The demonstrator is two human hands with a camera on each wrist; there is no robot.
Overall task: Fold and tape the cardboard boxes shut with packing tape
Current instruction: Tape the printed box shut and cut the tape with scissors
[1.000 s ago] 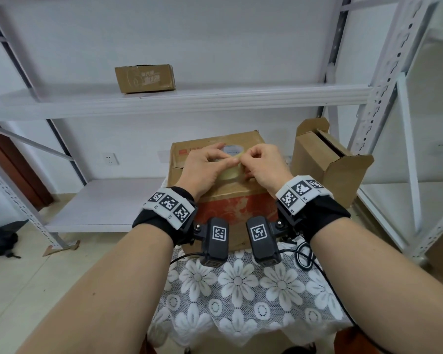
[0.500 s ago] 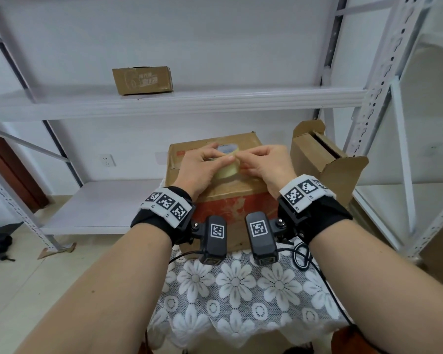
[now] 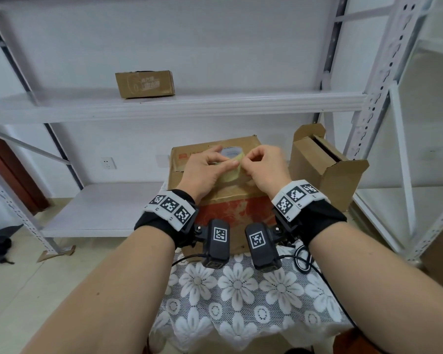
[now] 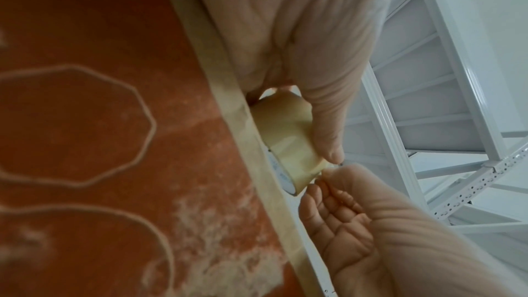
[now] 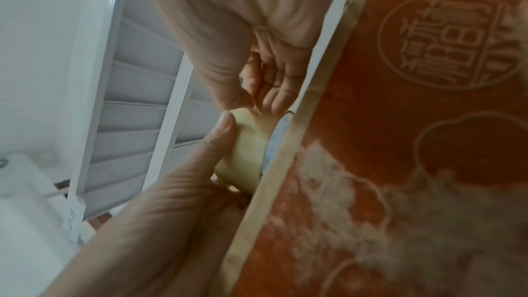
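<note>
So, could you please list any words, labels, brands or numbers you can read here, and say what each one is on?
None can be read with confidence.
Small box on the shelf: pale print, too blurred to read.
Large box, red side: a round seal of Chinese-style characters, too blurred to read.
Large box, top corner: a small red mark, unreadable.
Tape roll: tiny print on its core edge, too small.
Wrist bands: black-and-white code markers, no words.

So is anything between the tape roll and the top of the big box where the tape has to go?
Nothing visible: the left hand holds the roll right on the box top.
</note>
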